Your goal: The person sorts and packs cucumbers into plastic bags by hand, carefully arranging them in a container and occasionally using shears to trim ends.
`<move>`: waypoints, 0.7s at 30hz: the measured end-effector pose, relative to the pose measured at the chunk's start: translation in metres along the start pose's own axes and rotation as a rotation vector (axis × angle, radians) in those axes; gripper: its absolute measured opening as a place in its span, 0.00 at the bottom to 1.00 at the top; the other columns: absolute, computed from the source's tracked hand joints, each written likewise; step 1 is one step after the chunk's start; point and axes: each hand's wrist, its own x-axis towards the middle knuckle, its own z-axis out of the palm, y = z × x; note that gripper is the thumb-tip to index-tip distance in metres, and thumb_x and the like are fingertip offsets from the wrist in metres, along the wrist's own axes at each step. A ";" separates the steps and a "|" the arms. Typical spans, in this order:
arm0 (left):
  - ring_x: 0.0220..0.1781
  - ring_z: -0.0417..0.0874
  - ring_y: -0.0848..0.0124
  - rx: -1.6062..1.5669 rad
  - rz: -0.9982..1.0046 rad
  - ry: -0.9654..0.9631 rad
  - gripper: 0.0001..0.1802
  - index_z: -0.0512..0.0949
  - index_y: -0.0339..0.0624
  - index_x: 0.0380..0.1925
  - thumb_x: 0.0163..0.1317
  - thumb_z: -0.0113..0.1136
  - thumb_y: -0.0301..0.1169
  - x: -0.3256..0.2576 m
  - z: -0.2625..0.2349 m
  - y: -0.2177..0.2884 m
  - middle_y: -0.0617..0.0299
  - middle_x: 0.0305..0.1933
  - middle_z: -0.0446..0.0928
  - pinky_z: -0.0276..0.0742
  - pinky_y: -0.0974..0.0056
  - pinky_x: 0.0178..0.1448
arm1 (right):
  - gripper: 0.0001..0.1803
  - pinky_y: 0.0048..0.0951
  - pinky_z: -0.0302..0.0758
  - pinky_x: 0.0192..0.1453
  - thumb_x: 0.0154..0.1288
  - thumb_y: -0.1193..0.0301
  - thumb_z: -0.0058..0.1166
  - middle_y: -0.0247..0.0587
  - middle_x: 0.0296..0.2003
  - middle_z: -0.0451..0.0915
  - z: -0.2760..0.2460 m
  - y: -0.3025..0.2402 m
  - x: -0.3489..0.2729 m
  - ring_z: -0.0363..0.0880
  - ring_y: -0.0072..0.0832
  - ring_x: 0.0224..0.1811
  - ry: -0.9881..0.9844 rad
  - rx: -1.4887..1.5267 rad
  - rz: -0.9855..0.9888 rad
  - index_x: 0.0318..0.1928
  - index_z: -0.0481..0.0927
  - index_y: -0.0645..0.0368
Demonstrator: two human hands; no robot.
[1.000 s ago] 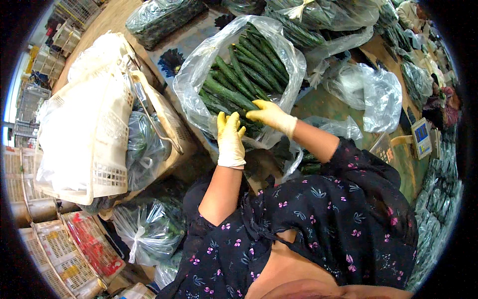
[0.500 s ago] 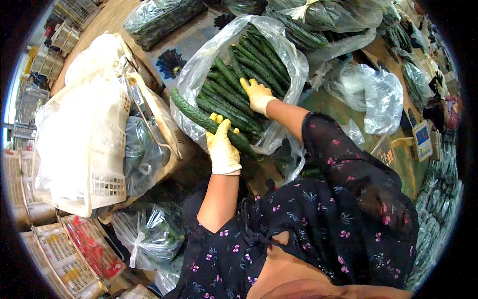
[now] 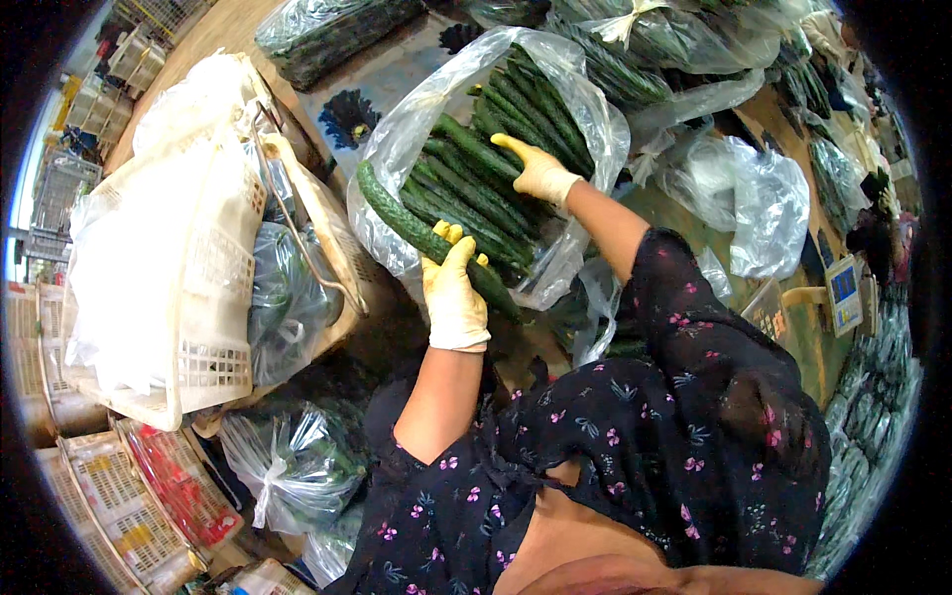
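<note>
My left hand point(image 3: 455, 297), in a pale glove with yellow fingertips, is closed around a long, curved green cucumber point(image 3: 390, 211). That cucumber slants across the near left rim of a clear plastic bag point(image 3: 607, 119). Inside the opened bag, several cucumbers point(image 3: 458, 188) lie side by side in slanting rows. My right hand point(image 3: 543, 173), gloved alike, is over the middle of the bag. One digit stretches out to the left while the others bend down around the end of a cucumber point(image 3: 474, 145); their tips are partly hidden.
A white plastic crate point(image 3: 213, 372) with white bags stands at the left. Tied bags of cucumbers lie at the back point(image 3: 684, 35) and beside my left elbow point(image 3: 288, 466). At right are an empty-looking clear bag point(image 3: 769, 213) and a scale display point(image 3: 844, 295).
My right hand has shifted slightly up and right, with one digit now extended left. The cucumber by it has turned more toward level. My left hand keeps its hold on the curved cucumber.
</note>
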 end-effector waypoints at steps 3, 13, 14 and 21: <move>0.38 0.76 0.71 -0.024 -0.010 -0.009 0.21 0.70 0.47 0.48 0.53 0.59 0.22 0.004 -0.005 -0.002 0.65 0.41 0.74 0.74 0.63 0.38 | 0.40 0.23 0.65 0.58 0.41 0.82 0.48 0.42 0.54 0.73 -0.015 -0.013 -0.021 0.72 0.29 0.53 -0.048 0.196 0.085 0.62 0.67 0.48; 0.35 0.78 0.70 -0.040 -0.016 0.003 0.20 0.70 0.46 0.47 0.54 0.59 0.21 0.005 -0.007 -0.002 0.62 0.39 0.76 0.76 0.63 0.36 | 0.32 0.36 0.66 0.61 0.51 0.77 0.53 0.50 0.51 0.72 0.035 -0.025 -0.065 0.70 0.44 0.54 -0.231 -0.093 -0.345 0.60 0.67 0.47; 0.35 0.78 0.70 -0.032 -0.010 0.004 0.19 0.70 0.45 0.47 0.54 0.58 0.21 0.003 -0.005 -0.002 0.62 0.39 0.76 0.75 0.63 0.36 | 0.33 0.35 0.66 0.60 0.52 0.76 0.53 0.50 0.52 0.72 0.038 -0.017 -0.063 0.70 0.43 0.54 -0.199 0.060 -0.243 0.61 0.65 0.48; 0.39 0.76 0.72 -0.061 -0.063 -0.018 0.23 0.68 0.46 0.51 0.53 0.59 0.22 0.006 -0.013 -0.002 0.64 0.43 0.73 0.74 0.66 0.40 | 0.22 0.24 0.75 0.33 0.64 0.64 0.48 0.35 0.40 0.80 0.041 0.004 -0.056 0.76 0.19 0.32 -0.153 1.037 0.404 0.58 0.66 0.54</move>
